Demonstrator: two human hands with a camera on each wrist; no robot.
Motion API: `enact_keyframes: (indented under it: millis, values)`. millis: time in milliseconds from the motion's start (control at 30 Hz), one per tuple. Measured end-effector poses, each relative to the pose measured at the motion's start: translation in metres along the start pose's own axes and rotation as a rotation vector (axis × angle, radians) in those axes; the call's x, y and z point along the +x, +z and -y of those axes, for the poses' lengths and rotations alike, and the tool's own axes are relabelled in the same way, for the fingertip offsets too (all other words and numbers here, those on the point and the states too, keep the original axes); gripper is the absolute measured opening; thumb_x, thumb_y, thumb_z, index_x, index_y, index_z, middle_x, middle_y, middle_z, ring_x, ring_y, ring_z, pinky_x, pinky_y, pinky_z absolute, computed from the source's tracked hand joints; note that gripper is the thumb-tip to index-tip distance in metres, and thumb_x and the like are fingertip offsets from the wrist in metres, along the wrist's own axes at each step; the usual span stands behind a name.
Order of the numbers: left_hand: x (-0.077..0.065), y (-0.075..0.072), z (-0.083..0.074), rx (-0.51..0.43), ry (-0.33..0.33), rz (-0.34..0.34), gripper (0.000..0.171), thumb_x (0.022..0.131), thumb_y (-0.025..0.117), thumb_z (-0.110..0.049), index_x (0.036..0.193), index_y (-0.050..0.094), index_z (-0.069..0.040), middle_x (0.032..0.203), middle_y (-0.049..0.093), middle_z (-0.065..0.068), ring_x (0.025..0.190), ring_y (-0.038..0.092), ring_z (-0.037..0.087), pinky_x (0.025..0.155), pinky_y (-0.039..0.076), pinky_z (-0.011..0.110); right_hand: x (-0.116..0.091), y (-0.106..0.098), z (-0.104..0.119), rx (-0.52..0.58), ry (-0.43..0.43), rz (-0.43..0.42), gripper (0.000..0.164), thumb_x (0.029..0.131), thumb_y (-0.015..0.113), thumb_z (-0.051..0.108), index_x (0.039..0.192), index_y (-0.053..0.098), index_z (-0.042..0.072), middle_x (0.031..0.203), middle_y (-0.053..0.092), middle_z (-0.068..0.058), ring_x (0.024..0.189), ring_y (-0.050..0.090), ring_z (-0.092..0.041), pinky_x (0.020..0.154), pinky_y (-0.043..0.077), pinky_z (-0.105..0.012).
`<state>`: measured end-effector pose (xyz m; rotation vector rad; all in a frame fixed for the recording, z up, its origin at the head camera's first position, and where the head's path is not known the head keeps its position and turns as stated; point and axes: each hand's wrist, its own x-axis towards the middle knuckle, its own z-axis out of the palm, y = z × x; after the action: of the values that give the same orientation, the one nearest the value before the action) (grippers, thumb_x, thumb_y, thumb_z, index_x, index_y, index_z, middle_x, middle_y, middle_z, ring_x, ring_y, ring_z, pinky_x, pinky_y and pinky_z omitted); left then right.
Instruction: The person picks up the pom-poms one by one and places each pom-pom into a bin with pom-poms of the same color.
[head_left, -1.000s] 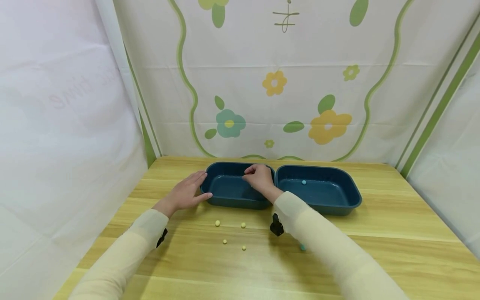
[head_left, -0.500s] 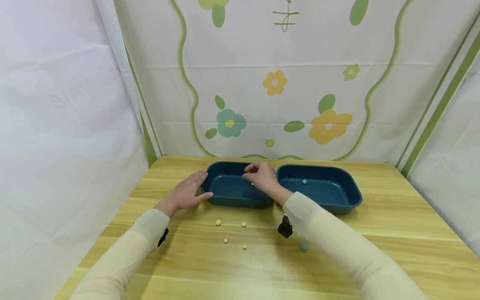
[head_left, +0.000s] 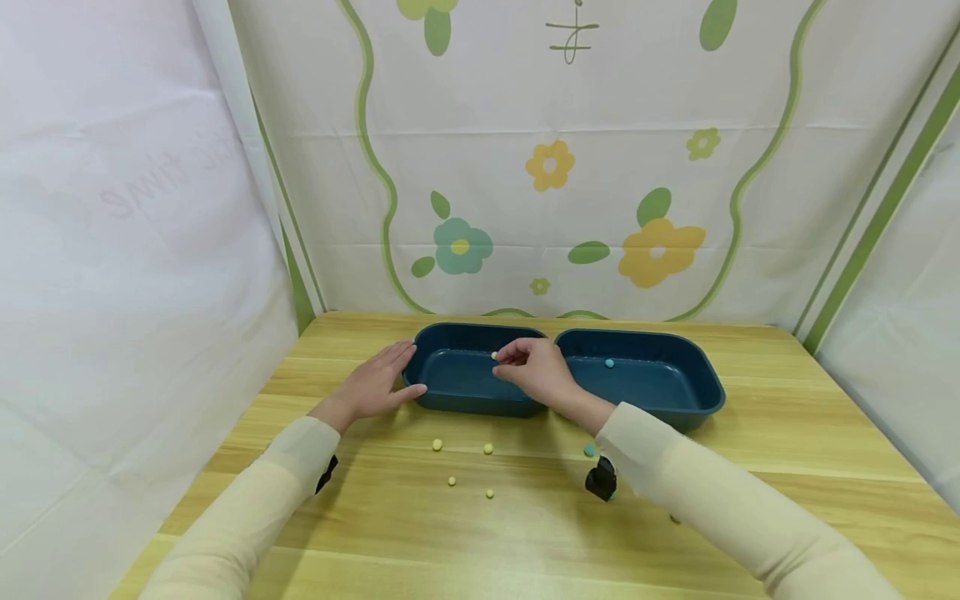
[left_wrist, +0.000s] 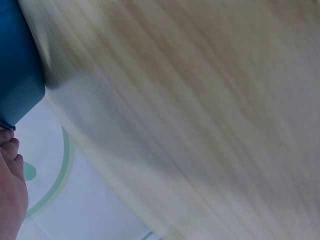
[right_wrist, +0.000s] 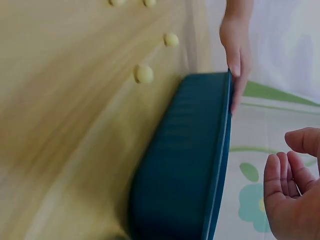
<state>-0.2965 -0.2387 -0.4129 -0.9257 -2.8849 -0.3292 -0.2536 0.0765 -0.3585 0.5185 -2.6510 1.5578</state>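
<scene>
My left hand (head_left: 371, 385) rests on the left end of the left dark blue tray (head_left: 480, 405), fingers and thumb spread along its rim. Over that tray's right part hovers my right hand (head_left: 536, 367), thumb apart from the loosely bent fingers. A small pale yellow ball (head_left: 494, 356) shows right by its fingertips, over the tray floor. In the right wrist view the right hand (right_wrist: 295, 192) has nothing between thumb and fingers, and the left hand (right_wrist: 237, 55) is at the tray's far end. The left wrist view catches part of the left hand (left_wrist: 11, 185) beside the tray.
A second dark blue tray (head_left: 693, 412) adjoins on the right, with a light blue ball (head_left: 609, 363) inside. Several yellow balls (head_left: 488, 448) lie on the wooden table (head_left: 405, 542) in front. Near the right sleeve is a blue ball (head_left: 589, 450). A printed curtain (head_left: 480, 125) hangs behind.
The right hand has drawn back a little to the right, and its thumb and fingers have parted. The yellow ball has come into view and shifted up-left. The left hand stays still.
</scene>
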Motion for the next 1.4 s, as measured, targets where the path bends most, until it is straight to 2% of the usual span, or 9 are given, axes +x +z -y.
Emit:
enact_keyframes:
  millis: [167, 500, 600, 700, 1000, 1400]
  values:
    - [0.0, 0.0, 0.0, 0.0, -0.002, 0.004, 0.084, 0.096, 0.049, -0.057, 0.15, 0.028, 0.004, 0.156, 0.025, 0.019, 0.143, 0.022, 0.034, 0.115, 0.019, 0.047, -0.015, 0.004, 0.0, 0.015, -0.003, 0.043, 0.01, 0.086, 0.075, 0.011, 0.094, 0.071, 0.008, 0.085, 0.066, 0.0, 0.077, 0.062, -0.016, 0.069, 0.053, -0.032]
    - [0.001, 0.002, 0.001, 0.008, -0.012, 0.016, 0.085, 0.096, 0.048, -0.058, 0.151, 0.027, 0.003, 0.157, 0.023, 0.017, 0.144, 0.02, 0.032, 0.116, 0.018, 0.045, -0.038, 0.014, -0.008, 0.086, -0.052, 0.136, 0.015, 0.086, 0.074, 0.009, 0.097, 0.07, -0.001, 0.083, 0.067, -0.001, 0.074, 0.062, -0.017, 0.065, 0.054, -0.03]
    - [0.002, 0.002, 0.002, 0.007, -0.016, 0.021, 0.084, 0.096, 0.048, -0.057, 0.151, 0.026, 0.003, 0.157, 0.023, 0.017, 0.145, 0.019, 0.032, 0.116, 0.018, 0.045, -0.044, 0.016, -0.01, 0.089, -0.058, 0.157, 0.011, 0.086, 0.074, 0.009, 0.094, 0.071, 0.002, 0.082, 0.067, -0.001, 0.075, 0.062, -0.017, 0.065, 0.054, -0.029]
    - [0.002, 0.001, 0.002, 0.004, -0.019, 0.023, 0.084, 0.096, 0.048, -0.057, 0.151, 0.026, 0.003, 0.157, 0.023, 0.017, 0.145, 0.019, 0.032, 0.116, 0.017, 0.045, -0.049, 0.018, -0.013, 0.091, -0.049, 0.167, 0.008, 0.085, 0.075, 0.008, 0.092, 0.071, 0.006, 0.081, 0.066, 0.0, 0.074, 0.062, -0.017, 0.064, 0.054, -0.029]
    - [0.001, 0.002, 0.002, 0.014, 0.003, 0.006, 0.086, 0.096, 0.046, -0.06, 0.15, 0.028, 0.005, 0.156, 0.025, 0.02, 0.143, 0.022, 0.035, 0.114, 0.02, 0.049, -0.062, 0.029, -0.024, 0.09, -0.042, 0.223, 0.014, 0.083, 0.077, 0.007, 0.093, 0.071, -0.001, 0.08, 0.066, 0.002, 0.071, 0.06, -0.014, 0.063, 0.051, -0.024]
    - [0.002, 0.003, 0.003, 0.005, -0.004, 0.003, 0.085, 0.096, 0.048, -0.058, 0.15, 0.028, 0.004, 0.156, 0.025, 0.019, 0.143, 0.022, 0.034, 0.115, 0.02, 0.048, -0.075, 0.043, -0.039, 0.07, -0.081, 0.306, 0.012, 0.081, 0.077, 0.002, 0.09, 0.071, -0.001, 0.078, 0.065, 0.002, 0.069, 0.058, -0.011, 0.064, 0.05, -0.022]
